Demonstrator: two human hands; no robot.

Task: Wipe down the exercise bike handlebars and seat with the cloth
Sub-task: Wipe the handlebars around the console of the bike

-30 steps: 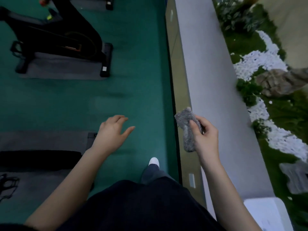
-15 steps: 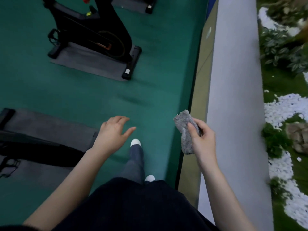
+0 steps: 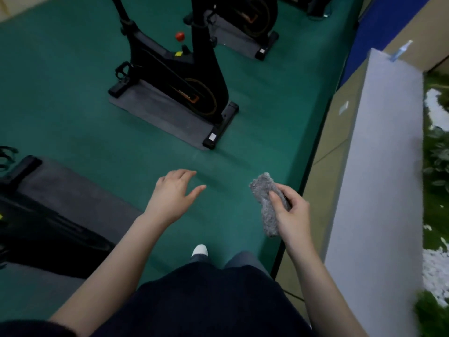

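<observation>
I recorded the right hand (image 3: 291,215) gripping a grey, fluffy cloth (image 3: 266,203). The thumb lay across its front and the fingers were curled behind. The cloth stood roughly upright in that grip, its ends projecting above and below the hand. The left hand (image 3: 173,195) held nothing, with its fingers relaxed and slightly spread, palm down over the green floor (image 3: 73,98). Both hands were in the air, well apart from any machine.

A black exercise bike (image 3: 175,76) stood ahead on a grey mat (image 3: 158,113), with a red knob (image 3: 180,36) showing above its frame. Its posts ran out of the top edge of the view. A second bike (image 3: 36,227) sat at the left edge on its own mat, and a third (image 3: 252,15) stood beyond the first.

A pale ledge (image 3: 379,166) ran along the right. A small bottle (image 3: 401,51) stood at its far end, and I could not tell its contents. One white shoe (image 3: 199,250) showed below the hands.
</observation>
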